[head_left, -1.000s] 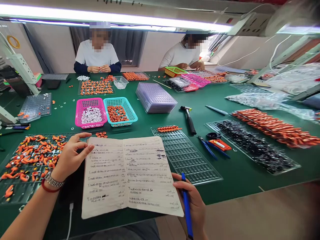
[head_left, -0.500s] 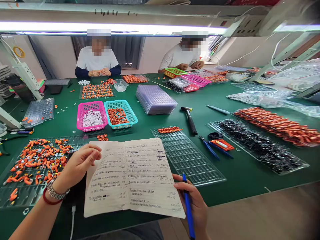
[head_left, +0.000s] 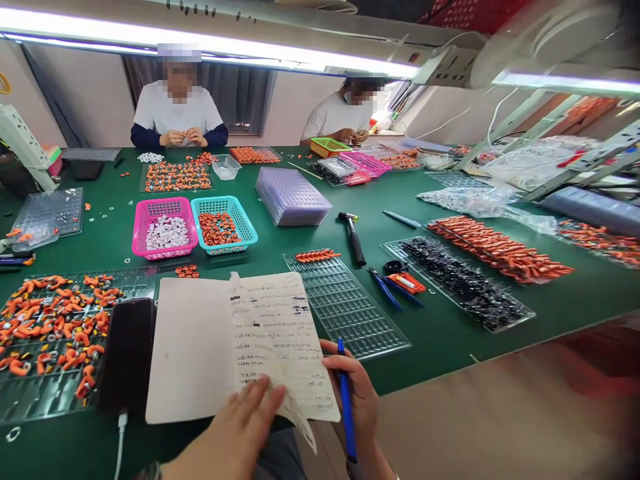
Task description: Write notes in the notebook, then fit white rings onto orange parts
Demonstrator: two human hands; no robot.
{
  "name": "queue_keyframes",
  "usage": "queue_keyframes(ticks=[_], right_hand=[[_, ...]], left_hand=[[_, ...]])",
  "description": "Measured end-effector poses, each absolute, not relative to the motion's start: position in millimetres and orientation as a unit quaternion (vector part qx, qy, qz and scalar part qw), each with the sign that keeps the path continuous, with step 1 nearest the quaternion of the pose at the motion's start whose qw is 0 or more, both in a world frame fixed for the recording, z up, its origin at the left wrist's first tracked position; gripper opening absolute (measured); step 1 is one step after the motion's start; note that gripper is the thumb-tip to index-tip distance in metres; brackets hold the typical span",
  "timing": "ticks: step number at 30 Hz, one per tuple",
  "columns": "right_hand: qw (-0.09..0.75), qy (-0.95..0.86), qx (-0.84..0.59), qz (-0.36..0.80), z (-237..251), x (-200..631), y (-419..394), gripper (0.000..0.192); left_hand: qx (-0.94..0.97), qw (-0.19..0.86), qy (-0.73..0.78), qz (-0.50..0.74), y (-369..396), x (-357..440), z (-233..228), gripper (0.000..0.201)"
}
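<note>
- The notebook [head_left: 210, 347] lies open at the near edge of the green table [head_left: 450, 333], its left page blank, its right page filled with handwriting
- The left hand [head_left: 240, 427] pinches the lower edge of a written page, which curls up from the notebook
- The right hand [head_left: 353, 393] is closed around a blue pen [head_left: 346, 400], its fingers touching the notebook's right edge
- A black phone [head_left: 127, 353] lies just left of the notebook, partly over a clear tray of orange parts [head_left: 55, 320]
- A clear empty grid tray [head_left: 345, 310] lies to the right
- A pink basket [head_left: 164, 227] and a teal basket [head_left: 223, 223] stand beyond
</note>
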State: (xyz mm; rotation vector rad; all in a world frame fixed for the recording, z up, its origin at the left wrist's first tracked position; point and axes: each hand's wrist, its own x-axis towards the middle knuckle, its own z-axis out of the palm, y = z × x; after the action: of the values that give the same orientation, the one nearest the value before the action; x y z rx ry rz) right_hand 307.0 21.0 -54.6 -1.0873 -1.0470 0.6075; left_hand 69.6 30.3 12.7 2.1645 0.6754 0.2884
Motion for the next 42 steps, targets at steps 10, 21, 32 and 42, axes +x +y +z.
queue_keyframes(ticks=[10, 21, 32, 42], right_hand=[[0.689, -0.465, -0.494, 0.254, -63, 310, 23, 0.004], [0.669, -0.485, -0.505, 0.25, -57, 309, 23, 0.008], [0.674, -0.484, -0.496, 0.255, -59, 309, 24, 0.008], [0.682, -0.484, -0.484, 0.258, -57, 307, 25, 0.012]], left_hand=[[0.963, 0.116, 0.201, 0.134, 16, 97, -22, 0.087], [0.953, 0.155, 0.19, 0.176, 16, 117, -20, 0.083], [0.966, 0.054, 0.178, 0.181, 12, 124, -31, 0.055], [0.966, 0.048, 0.171, 0.185, 16, 123, -21, 0.056]])
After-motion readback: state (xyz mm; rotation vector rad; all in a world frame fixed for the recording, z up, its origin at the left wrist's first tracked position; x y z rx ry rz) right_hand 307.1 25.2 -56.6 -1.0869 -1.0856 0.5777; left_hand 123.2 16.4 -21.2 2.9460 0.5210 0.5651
